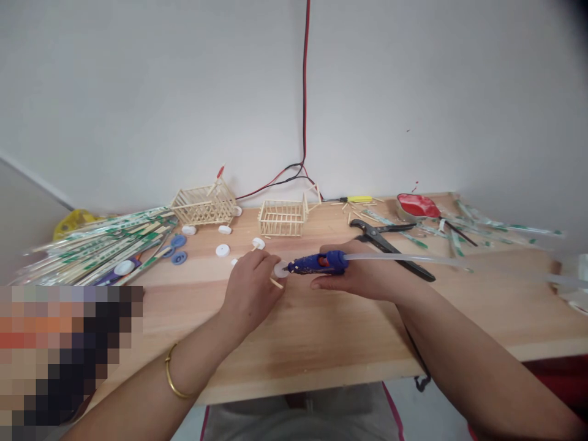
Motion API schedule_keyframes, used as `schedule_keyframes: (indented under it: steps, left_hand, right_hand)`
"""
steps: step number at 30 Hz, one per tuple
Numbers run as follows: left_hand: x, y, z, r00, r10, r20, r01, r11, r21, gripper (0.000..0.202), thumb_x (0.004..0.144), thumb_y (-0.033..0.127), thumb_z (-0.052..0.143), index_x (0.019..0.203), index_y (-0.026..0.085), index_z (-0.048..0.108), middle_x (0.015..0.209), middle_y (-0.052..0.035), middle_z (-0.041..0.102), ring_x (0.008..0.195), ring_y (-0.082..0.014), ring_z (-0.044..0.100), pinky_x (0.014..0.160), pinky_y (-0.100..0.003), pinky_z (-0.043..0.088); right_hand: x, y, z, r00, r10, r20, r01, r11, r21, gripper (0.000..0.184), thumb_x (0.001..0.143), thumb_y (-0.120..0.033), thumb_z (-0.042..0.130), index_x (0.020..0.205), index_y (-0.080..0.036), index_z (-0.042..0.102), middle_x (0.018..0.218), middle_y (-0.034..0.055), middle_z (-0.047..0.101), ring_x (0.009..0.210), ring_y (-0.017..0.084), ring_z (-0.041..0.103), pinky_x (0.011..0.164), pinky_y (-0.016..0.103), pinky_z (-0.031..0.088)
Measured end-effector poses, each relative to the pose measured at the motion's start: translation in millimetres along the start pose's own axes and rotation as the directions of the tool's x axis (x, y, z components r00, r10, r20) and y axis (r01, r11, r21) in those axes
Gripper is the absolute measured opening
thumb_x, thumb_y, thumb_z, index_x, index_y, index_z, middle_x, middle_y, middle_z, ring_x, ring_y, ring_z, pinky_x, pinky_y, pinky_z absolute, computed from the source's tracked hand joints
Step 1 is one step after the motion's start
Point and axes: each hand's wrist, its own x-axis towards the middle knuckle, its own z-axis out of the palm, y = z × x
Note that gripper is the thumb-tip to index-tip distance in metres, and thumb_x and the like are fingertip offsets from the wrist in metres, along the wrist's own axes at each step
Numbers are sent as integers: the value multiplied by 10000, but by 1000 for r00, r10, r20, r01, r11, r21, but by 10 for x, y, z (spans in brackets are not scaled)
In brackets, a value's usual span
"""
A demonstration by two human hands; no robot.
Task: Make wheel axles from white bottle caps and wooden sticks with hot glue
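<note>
My right hand (pixel 356 272) is wrapped round a blue hot glue gun (pixel 316 263), with a long translucent glue stick (pixel 413 260) running out of its back. The gun's nozzle points left and reaches a white bottle cap (pixel 280 269). That cap is pinched in the fingers of my left hand (pixel 252 285), along with a thin wooden stick (pixel 276 283). Whether cap and stick are joined, I cannot tell. Just beyond my left hand lies another white cap (pixel 258 243). Farther back stands a small cart frame of wooden sticks (pixel 281 218).
A larger stick cart (pixel 204 202) stands at back left, near a pile of wrapped chopsticks (pixel 105 245) and blue caps (pixel 178 257). Black cutters (pixel 390 248), a yellow-handled screwdriver (pixel 358 199) and a red-lined dish (pixel 417 206) lie to the right. A pixelated area covers the lower left.
</note>
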Motion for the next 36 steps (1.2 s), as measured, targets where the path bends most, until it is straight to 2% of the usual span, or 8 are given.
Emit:
schedule_keyframes:
  steps: [6,12,18,27,36]
  left_hand:
    - [4,4,5,1000,5,1,-5,1000,-6,123,735,172,578,844,157,633,815,-69,629,826,-207,585,753,-332,469]
    - [3,25,4,999,39,-30,-38,999,9,111,738,167,569,830,156,631,798,-70,627,803,-203,580,731,-330,472]
    - [-18,-11,39,991,109,-75,-99,987,124,149,737,159,571,873,148,631,820,-87,623,813,-223,567,719,-350,455]
    - [-2,-1,-11,995,62,-78,-55,994,92,123,734,153,574,843,151,630,797,-74,623,787,-211,575,708,-337,464]
    - [1,18,-8,994,72,-82,-66,995,76,119,732,157,577,838,149,630,791,-71,626,794,-212,579,716,-340,470]
  right_hand:
    - [12,1,37,998,-57,-11,57,998,9,247,726,-429,661,717,-193,590,669,-14,596,585,123,511,512,244,329]
    - [9,-27,37,1000,-13,-20,13,1000,-3,223,718,-409,671,731,-200,597,674,-18,592,601,124,513,521,238,328]
    - [1,-7,26,1000,-22,-14,21,1000,-12,247,712,-442,666,758,-205,611,670,-15,594,588,126,505,515,243,321]
    - [-2,12,42,999,-35,-41,37,997,64,248,713,-448,665,746,-208,614,651,-23,591,567,116,495,505,242,326]
    - [13,-20,35,1000,-18,-18,19,999,48,249,710,-445,665,739,-205,608,655,-22,590,574,118,500,514,239,322]
